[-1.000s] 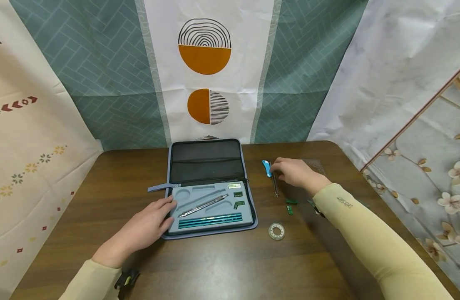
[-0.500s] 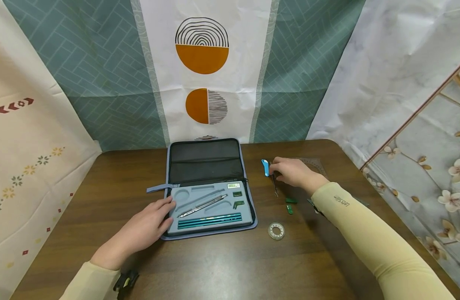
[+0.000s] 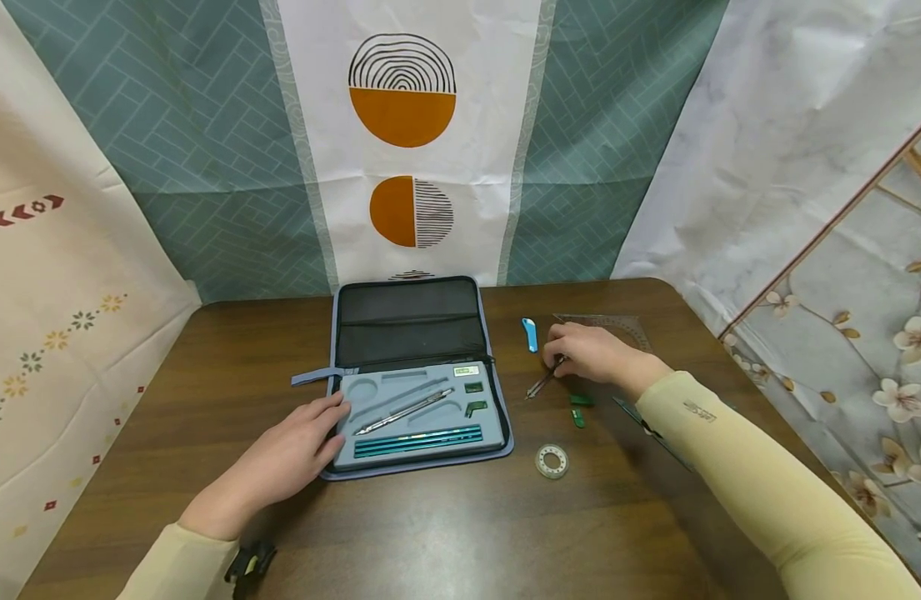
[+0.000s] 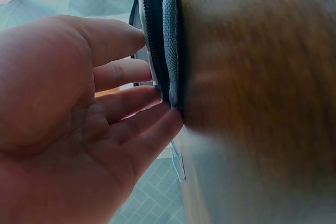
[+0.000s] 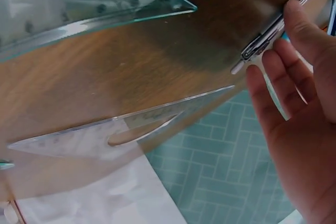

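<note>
My right hand (image 3: pixel 591 354) pinches a slim silver drawing compass (image 3: pixel 538 387) between thumb and fingers, its pointed end slanting down to the left near the table. In the right wrist view, the knobbed end of the metal compass (image 5: pixel 262 40) sticks out past my fingertips. My left hand (image 3: pixel 302 446) rests its straight fingers against the left edge of an open zippered case (image 3: pixel 513 433); the left wrist view shows fingertips along the zipper (image 4: pixel 149 30). In the case's grey tray (image 3: pixel 498 412) lie another silver compass (image 3: pixel 406 412), several teal pencils (image 3: pixel 418 442) and small green pieces.
A small blue tool (image 3: pixel 530 335) lies beyond my right hand. Nearby are green pieces (image 3: pixel 580 401), a ring-shaped roll (image 3: pixel 552 461) and a clear set square (image 3: pixel 618 325). A second, green-edged set square (image 5: pixel 173 6) lies beside my right forearm. Fabric hangs behind the table.
My right hand has drawn slightly away from the blue tool, and the compass has swung so its point turns left toward the case. My left hand has stayed at the case.
</note>
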A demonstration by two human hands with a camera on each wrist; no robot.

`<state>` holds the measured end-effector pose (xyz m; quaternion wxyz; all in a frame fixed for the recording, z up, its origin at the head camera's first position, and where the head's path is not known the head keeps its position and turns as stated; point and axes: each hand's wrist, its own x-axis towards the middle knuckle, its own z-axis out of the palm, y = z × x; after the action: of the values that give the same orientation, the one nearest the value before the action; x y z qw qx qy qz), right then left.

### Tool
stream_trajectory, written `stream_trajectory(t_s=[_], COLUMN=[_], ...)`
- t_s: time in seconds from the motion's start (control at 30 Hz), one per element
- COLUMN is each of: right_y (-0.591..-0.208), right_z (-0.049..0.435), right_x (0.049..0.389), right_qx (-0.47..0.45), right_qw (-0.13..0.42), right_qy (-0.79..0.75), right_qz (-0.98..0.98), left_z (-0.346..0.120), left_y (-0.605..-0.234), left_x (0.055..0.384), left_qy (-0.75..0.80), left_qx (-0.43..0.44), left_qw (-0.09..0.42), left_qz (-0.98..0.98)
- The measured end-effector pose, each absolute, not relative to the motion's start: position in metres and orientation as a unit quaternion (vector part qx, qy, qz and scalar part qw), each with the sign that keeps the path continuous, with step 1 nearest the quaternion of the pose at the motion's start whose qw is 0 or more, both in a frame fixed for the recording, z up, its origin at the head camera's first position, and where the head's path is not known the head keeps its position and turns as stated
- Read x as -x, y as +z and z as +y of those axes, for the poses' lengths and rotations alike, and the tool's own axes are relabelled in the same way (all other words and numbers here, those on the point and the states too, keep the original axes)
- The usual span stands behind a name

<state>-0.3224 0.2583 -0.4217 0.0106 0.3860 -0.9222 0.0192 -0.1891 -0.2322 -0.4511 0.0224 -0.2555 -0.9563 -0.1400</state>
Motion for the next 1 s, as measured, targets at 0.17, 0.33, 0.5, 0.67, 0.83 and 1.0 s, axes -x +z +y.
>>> stream_trajectory(t_s=[0.17, 0.33, 0.5, 0.67, 0.83, 1.0], right_y=[-0.42, -0.42, -0.422, -0.427, -0.428, -0.426], right_z=[0.264, 0.27, 0.273, 0.275, 0.276, 0.275], right_x=[0.319, 0.319, 0.32, 0.318, 0.313, 0.308], right_qx=[-0.392, -0.374, -0.376, -0.383, -0.397, -0.4], right_qw=[0.001, -0.016, -0.018, -0.003, 0.024, 0.032], right_qy=[0.031, 0.03, 0.023, 0.01, 0.013, 0.016], right_qz=[-0.919, -0.927, -0.926, -0.924, -0.917, -0.916], left_z=[-0.232, -0.232, -0.233, -0.233, -0.232, -0.231], left_y=[-0.451, -0.452, -0.452, -0.452, -0.452, -0.451], left_x=[0.189, 0.189, 0.19, 0.189, 0.188, 0.188], left_qy=[-0.139, -0.138, -0.137, -0.139, -0.141, -0.141], left_qx=[0.252, 0.254, 0.257, 0.258, 0.258, 0.257], left_qw=[0.019, 0.023, 0.026, 0.029, 0.03, 0.026], left_qz=[-0.957, -0.957, -0.956, -0.956, -0.955, -0.956])
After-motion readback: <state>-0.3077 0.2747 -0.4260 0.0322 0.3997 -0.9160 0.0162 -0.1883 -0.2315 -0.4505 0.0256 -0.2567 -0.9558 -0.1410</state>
